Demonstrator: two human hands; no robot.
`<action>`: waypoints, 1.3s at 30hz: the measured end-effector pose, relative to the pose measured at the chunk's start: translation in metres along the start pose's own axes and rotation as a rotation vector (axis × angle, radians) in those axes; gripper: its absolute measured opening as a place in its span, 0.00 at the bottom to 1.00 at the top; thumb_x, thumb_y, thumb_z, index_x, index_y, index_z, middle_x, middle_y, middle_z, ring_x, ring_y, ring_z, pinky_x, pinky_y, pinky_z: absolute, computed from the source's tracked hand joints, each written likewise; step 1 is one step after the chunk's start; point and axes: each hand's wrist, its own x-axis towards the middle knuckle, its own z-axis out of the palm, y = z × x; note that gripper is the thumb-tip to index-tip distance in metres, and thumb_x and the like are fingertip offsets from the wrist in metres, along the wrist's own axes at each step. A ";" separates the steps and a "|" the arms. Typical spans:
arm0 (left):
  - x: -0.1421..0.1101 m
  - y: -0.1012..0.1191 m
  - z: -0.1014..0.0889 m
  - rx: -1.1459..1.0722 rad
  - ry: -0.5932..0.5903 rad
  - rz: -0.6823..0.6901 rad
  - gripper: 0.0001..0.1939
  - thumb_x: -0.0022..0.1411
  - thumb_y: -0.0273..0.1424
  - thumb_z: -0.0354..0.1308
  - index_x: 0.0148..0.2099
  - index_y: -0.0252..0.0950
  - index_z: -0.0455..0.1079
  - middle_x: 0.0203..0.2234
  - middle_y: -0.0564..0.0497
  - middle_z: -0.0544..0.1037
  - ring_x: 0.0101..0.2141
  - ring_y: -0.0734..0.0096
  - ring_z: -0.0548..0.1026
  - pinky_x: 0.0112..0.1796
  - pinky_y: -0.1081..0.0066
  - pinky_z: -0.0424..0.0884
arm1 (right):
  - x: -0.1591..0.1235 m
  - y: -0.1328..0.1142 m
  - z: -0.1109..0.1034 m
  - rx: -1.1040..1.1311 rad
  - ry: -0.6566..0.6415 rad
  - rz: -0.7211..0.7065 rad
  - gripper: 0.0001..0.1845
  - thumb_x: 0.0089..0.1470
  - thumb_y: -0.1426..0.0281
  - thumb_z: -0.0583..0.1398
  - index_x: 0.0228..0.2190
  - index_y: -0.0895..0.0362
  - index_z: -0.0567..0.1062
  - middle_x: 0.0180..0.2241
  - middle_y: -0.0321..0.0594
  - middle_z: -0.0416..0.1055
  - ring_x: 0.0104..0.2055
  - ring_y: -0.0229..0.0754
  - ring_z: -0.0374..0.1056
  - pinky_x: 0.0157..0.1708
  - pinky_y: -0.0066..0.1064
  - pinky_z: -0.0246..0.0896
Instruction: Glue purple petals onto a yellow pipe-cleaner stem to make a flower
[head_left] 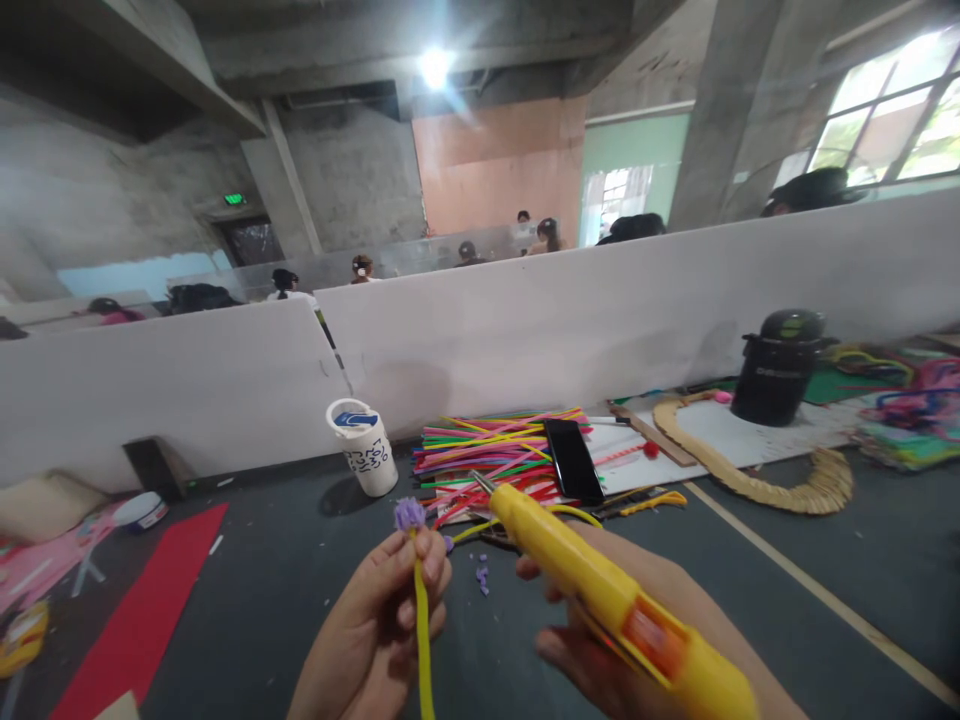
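Observation:
A small purple flower on a yellow-green pipe cleaner stem (pixel 424 640) is pinched between the fingers of my left hand (pixel 382 615), its fluffy purple head (pixel 409 514) upright just above the fingertips. My right hand (pixel 637 590) is wrapped round a yellow hot glue gun (pixel 585 560). The gun's metal nozzle points up and to the left, to the right of the flower head and apart from it. Small purple bits (pixel 481 574) lie on the dark table between my hands. Another yellow stem (pixel 480 530) with a purple tip lies behind the left hand.
Several coloured pipe cleaners (pixel 487 450) lie in a pile under a black phone (pixel 574 460). Left of them stands a white cup (pixel 367 450). A black flask (pixel 776 370) is at the right. Red sheet (pixel 150 610) lies left. A white partition (pixel 525 330) bounds the table's back.

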 end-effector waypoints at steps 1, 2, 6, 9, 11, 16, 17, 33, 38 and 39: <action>0.000 0.003 -0.002 0.012 0.023 0.003 0.11 0.46 0.28 0.74 0.26 0.30 0.75 0.19 0.57 0.71 0.14 0.91 0.58 0.15 0.86 0.56 | 0.004 0.004 0.003 0.000 -0.046 0.029 0.10 0.48 0.62 0.64 0.27 0.53 0.68 0.26 0.37 0.71 0.25 0.42 0.66 0.24 0.31 0.58; -0.001 0.006 -0.004 0.027 0.045 0.013 0.11 0.45 0.28 0.74 0.26 0.30 0.75 0.19 0.57 0.72 0.14 0.92 0.57 0.15 0.87 0.57 | 0.009 0.008 0.007 -0.012 -0.112 0.065 0.09 0.48 0.64 0.63 0.28 0.53 0.68 0.27 0.36 0.70 0.26 0.41 0.66 0.25 0.30 0.58; -0.005 0.014 -0.007 0.080 0.090 0.066 0.12 0.42 0.28 0.76 0.25 0.30 0.75 0.18 0.58 0.72 0.12 0.93 0.58 0.14 0.88 0.58 | 0.026 0.027 0.036 -0.103 -0.387 0.092 0.14 0.49 0.75 0.58 0.40 0.58 0.69 0.40 0.43 0.69 0.38 0.43 0.68 0.36 0.30 0.63; -0.007 0.016 -0.005 0.111 0.082 0.095 0.12 0.42 0.28 0.75 0.24 0.29 0.75 0.18 0.58 0.72 0.11 0.94 0.58 0.14 0.88 0.59 | 0.025 0.036 0.073 -0.126 -0.528 0.041 0.18 0.40 0.79 0.61 0.38 0.61 0.72 0.42 0.46 0.68 0.40 0.44 0.69 0.39 0.30 0.64; -0.007 0.015 -0.005 0.129 0.077 0.103 0.11 0.43 0.28 0.75 0.24 0.29 0.75 0.18 0.58 0.72 0.12 0.94 0.58 0.15 0.88 0.61 | 0.020 0.036 0.097 -0.154 -0.582 0.010 0.18 0.42 0.79 0.61 0.40 0.62 0.74 0.42 0.47 0.69 0.41 0.45 0.69 0.41 0.31 0.65; -0.005 0.015 -0.007 0.151 0.086 0.105 0.11 0.44 0.27 0.74 0.25 0.30 0.75 0.18 0.57 0.73 0.12 0.92 0.60 0.14 0.88 0.61 | 0.021 0.040 0.116 -0.232 -0.620 -0.026 0.17 0.49 0.65 0.67 0.40 0.59 0.76 0.42 0.43 0.72 0.44 0.46 0.69 0.44 0.33 0.66; -0.004 0.015 -0.008 0.145 0.101 0.105 0.11 0.43 0.28 0.75 0.25 0.30 0.75 0.18 0.57 0.73 0.12 0.92 0.60 0.14 0.88 0.61 | 0.025 0.045 0.112 -0.268 -0.593 -0.009 0.16 0.52 0.64 0.66 0.41 0.58 0.75 0.43 0.43 0.72 0.45 0.46 0.69 0.46 0.36 0.66; -0.001 0.013 -0.007 0.092 0.074 0.039 0.10 0.45 0.28 0.74 0.24 0.30 0.75 0.18 0.57 0.73 0.12 0.91 0.59 0.14 0.88 0.60 | 0.037 0.097 0.126 -0.391 -0.456 0.113 0.16 0.62 0.66 0.59 0.50 0.59 0.70 0.51 0.46 0.69 0.47 0.47 0.70 0.45 0.44 0.69; -0.001 0.012 -0.006 0.096 0.072 0.030 0.11 0.44 0.28 0.74 0.24 0.30 0.75 0.17 0.57 0.73 0.12 0.92 0.57 0.14 0.88 0.60 | 0.042 0.102 0.118 -0.160 -0.373 0.214 0.16 0.62 0.65 0.59 0.50 0.58 0.70 0.50 0.45 0.69 0.47 0.47 0.70 0.45 0.44 0.69; -0.001 0.012 -0.006 0.099 0.071 0.029 0.11 0.44 0.28 0.74 0.24 0.31 0.75 0.17 0.57 0.72 0.12 0.92 0.57 0.14 0.88 0.59 | 0.044 0.102 0.114 -0.091 -0.358 0.230 0.16 0.62 0.65 0.59 0.50 0.58 0.70 0.50 0.45 0.69 0.46 0.46 0.70 0.44 0.44 0.69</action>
